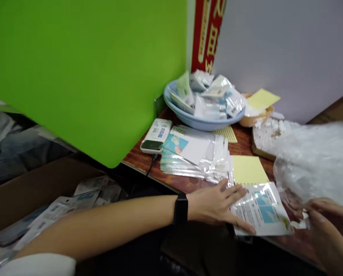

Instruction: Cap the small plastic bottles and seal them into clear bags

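My left hand (214, 205), with a black watch on its wrist, lies with fingers spread on the left edge of a flat printed pouch (260, 218). White with blue pictures and small text, the pouch lies at the table's front edge. Just right of it, my right hand (330, 226) is closed, thumb and fingers pinching a small white piece (303, 220) whose kind I cannot make out. Beyond my left hand is a stack of glossy pouches (194, 153). A yellow sheet (248, 168) lies behind the printed pouch.
A blue basin (200, 120) full of packets stands at the back, beside an orange basket (250, 120). A white device (156, 134) with a cable sits left. Clear plastic bags (320, 153) fill the right. A green panel (87, 69) rises left, above a carton (59, 174) of packets.
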The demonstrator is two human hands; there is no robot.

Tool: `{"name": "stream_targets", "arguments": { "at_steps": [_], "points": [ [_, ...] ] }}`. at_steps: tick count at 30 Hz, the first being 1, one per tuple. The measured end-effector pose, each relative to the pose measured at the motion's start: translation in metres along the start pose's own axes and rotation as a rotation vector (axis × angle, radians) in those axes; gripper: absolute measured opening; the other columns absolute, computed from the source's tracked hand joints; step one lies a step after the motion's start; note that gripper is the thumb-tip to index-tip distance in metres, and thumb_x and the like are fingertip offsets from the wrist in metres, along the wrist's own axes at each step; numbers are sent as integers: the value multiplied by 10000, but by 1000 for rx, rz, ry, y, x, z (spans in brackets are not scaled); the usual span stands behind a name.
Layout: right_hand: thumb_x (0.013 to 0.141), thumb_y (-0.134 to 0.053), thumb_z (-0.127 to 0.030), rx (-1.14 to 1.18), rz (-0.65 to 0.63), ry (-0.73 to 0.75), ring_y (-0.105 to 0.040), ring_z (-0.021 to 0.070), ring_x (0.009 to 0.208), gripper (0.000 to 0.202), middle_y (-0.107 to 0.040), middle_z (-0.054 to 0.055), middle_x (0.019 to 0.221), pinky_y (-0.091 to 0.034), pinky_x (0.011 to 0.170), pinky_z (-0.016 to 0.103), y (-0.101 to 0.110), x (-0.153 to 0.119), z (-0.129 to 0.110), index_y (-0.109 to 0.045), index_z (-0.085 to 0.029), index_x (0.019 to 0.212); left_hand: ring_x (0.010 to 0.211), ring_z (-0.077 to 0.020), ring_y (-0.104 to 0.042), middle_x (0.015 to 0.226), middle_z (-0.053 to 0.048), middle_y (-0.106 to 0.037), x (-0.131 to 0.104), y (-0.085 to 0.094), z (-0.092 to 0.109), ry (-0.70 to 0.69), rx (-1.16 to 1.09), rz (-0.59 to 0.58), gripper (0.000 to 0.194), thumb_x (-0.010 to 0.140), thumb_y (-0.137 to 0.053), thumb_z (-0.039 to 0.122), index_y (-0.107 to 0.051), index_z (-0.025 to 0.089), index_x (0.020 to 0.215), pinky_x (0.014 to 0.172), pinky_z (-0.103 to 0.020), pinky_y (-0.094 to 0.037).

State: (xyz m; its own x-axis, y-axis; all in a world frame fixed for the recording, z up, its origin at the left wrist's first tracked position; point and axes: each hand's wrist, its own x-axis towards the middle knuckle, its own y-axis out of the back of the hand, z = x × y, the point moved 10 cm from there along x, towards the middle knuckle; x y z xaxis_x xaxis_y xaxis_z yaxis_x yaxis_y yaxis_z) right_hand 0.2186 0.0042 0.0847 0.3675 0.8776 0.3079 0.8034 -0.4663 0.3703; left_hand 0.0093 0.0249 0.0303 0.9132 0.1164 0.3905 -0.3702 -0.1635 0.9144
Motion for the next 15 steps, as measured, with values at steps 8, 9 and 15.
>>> {"name": "stream_targets", "arguments": {
  "at_steps": [8,9,15],
  "points": [
    [757,-636,-335,-362,179,393,-685,245,751,194,-726,69,795,-576,744,394,-102,160,-98,-723,-186,845,1075,-272,-662,1175,-191,-666,-3,7,-7,150,16,124,415,995,-371,298,-510,218,1378,917,-413,-527],
    [772,-588,-286,-427,186,386,-683,246,794,204,-729,89,845,-555,805,400,-114,189,-99,-721,-168,874,1061,-263,-668,1164,-178,-674,-5,9,-7,165,-38,121,388,995,-369,272,-535,203,1339,919,-406,-532],
    [810,-452,-137,-729,71,290,-655,282,983,300,-674,217,1120,-459,950,428,-166,288,-73,-713,-98,954,1291,-253,-546,1374,-230,-565,-24,45,-11,196,-654,274,379,950,-409,178,-559,19,1260,1088,-328,-448]
  ]
}}
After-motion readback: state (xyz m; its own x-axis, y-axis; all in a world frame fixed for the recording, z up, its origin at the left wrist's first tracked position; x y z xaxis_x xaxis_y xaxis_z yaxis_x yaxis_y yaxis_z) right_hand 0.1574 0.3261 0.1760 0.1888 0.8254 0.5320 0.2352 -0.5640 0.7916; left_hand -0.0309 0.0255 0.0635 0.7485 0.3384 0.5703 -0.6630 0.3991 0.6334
